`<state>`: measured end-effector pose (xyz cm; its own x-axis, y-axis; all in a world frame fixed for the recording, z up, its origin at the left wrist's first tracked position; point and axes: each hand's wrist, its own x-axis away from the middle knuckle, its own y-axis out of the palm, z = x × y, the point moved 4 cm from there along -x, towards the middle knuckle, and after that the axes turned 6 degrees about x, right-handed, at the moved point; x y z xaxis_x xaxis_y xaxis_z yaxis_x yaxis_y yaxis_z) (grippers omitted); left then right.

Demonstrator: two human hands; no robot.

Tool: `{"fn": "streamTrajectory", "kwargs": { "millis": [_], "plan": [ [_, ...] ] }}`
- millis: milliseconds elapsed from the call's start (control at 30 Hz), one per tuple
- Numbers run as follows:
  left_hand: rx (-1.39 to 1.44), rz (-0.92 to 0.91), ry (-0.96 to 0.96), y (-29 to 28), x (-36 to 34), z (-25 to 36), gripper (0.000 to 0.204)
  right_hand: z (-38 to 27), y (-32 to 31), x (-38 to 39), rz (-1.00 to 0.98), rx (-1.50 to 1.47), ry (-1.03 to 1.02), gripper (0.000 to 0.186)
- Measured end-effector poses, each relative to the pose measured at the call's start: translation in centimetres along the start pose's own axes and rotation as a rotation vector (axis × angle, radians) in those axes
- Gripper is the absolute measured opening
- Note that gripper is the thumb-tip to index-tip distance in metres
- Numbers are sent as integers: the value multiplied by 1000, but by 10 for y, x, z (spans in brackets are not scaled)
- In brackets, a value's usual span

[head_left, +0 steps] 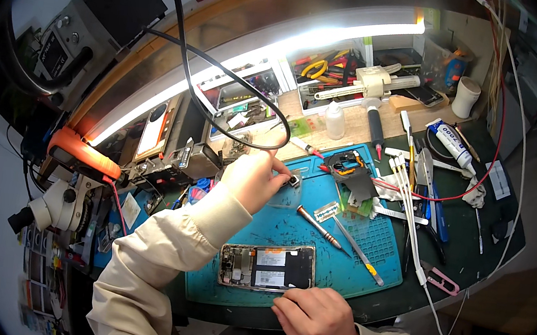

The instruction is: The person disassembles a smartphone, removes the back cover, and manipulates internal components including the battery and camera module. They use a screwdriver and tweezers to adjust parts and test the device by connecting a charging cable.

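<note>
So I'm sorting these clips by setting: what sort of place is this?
Likely a phone repair bench: an opened phone on a blue work mat, a microscope at left, and pliers in trays.

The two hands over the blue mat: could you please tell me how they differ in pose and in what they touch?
The left hand is raised toward the mat's far edge, fingertips pinching a small dark part; the right hand lies low at the near edge, loosely curled beside the opened phone, pinching nothing. Both have beige sleeves and work over the blue mat.

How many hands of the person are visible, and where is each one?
2. The left hand pinches a small dark part above the blue mat. The right hand rests beside the opened phone.
</note>
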<state>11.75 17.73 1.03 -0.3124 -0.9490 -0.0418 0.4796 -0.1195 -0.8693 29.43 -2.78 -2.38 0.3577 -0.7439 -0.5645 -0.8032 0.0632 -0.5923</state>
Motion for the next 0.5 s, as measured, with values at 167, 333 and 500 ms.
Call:
{"fn": "streamTrajectory", "kwargs": {
  "millis": [167,333,500],
  "plan": [
    [-41,143,155,0,12,-13,17,-3,1,-1,18,-5,-10,17],
    [-17,223,315,-20,60,-7,24,-3,0,-3,12,30,-28,19],
    [91,125,158,-46,142,-31,14,-5,1,-2,-12,46,-7,20]
  ]
}}
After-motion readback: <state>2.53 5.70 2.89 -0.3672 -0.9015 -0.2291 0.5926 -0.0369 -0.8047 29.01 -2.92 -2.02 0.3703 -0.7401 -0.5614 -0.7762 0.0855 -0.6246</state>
